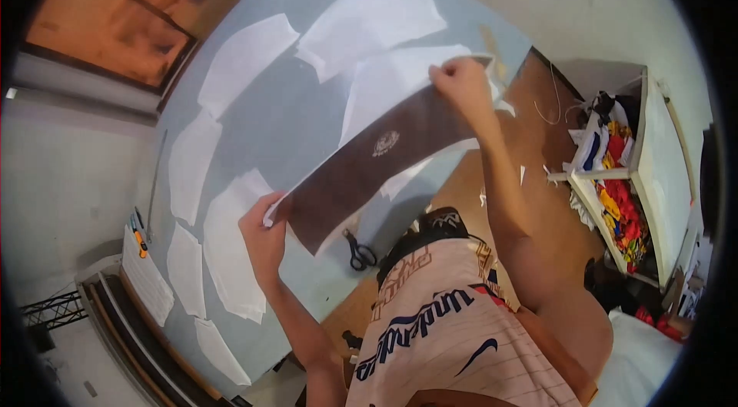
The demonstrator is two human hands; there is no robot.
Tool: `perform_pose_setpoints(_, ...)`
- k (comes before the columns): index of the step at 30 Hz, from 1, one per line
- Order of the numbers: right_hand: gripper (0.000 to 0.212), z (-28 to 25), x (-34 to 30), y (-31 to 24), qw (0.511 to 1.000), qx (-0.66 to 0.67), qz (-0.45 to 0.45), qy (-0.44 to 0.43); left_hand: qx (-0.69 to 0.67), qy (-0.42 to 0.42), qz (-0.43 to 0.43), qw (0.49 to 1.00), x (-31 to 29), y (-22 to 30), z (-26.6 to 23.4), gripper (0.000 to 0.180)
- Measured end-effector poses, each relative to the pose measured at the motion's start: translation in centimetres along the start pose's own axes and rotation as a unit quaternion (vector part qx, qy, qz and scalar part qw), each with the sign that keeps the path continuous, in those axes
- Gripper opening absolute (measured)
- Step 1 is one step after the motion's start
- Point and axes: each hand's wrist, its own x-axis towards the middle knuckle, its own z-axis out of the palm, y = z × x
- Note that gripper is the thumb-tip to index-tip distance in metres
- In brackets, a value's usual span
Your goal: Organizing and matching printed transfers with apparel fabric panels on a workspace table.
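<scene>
- holding a dark brown panel (361, 161) up over the pale blue-grey table (265, 130), slanting from lower left to upper right, with a light emblem (386, 143) near its middle, too soft to make out in detail.
- gripped at its left end by the left hand (264, 230), closed tight on the edge, with fingertips partly out of sight.
- gripped at its upper right end by the right hand (461, 88), curled into a near fist, with fingertips folded from view.
- bordered in white along both long sides; cannot tell whether from a backing or a second layer.
- partly covering a large white piece (377, 92) below; cut off at the bottom of the view, a patterned shirt (430, 315) in front of the near side.
- leaving bare table to the panel's upper left, between it and the white pieces (196, 165) lined along the far left edge.
- sloping away past the table's right edge to brown floor (530, 153), beneath the right forearm.
- counting at least seven white pieces, layers uncountable; one pair of black scissors (358, 252), just below the panel, near the table's front edge; one orange cutter (139, 242) by one white stack (146, 280); one storage bin (669, 176) with colourful cloth (619, 199) in two sections.
</scene>
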Motion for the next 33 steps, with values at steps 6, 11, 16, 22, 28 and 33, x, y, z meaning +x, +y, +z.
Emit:
perform_pose_setpoints(6, 0.036, -1.5, 6.0, 4.9, 0.996, -0.015, 0.070, -0.059, 0.027, -0.023, -0.013, 0.999, 2.9, 5.0, 3.3, 0.016)
perform_pose_setpoints(11, 0.038, -2.5, 7.2, 6.0, 0.992, 0.030, 0.084, -0.094, 0.077, -0.022, -0.071, 0.994, 2.6, 9.2, 4.3, 0.021)
perform_pose_setpoints(16, 0.036, -1.5, 6.6, 8.7, 0.963, 0.215, 0.082, -0.139, 0.037, 0.019, 0.069, 0.997, 1.5, 11.0, 5.5, 0.017)
perform_pose_setpoints(22, 0.028, -1.6, 5.4, 9.2, 0.912, 0.300, 0.170, -0.221, 0.043, 0.013, 0.007, 0.999, -0.9, 9.0, 6.1, 0.018)
perform_pose_setpoints(28, 0.030, 0.6, 6.6, 8.6, 0.897, 0.333, 0.170, -0.236, 0.023, 0.073, -0.055, 0.996, -1.1, 4.5, 5.2, 0.019)
perform_pose_setpoints(33, 0.032, 1.0, 6.9, 6.8, 0.874, 0.402, 0.172, -0.211, -0.137, 0.169, -0.148, 0.965, 1.6, 6.0, 5.6, 0.027)
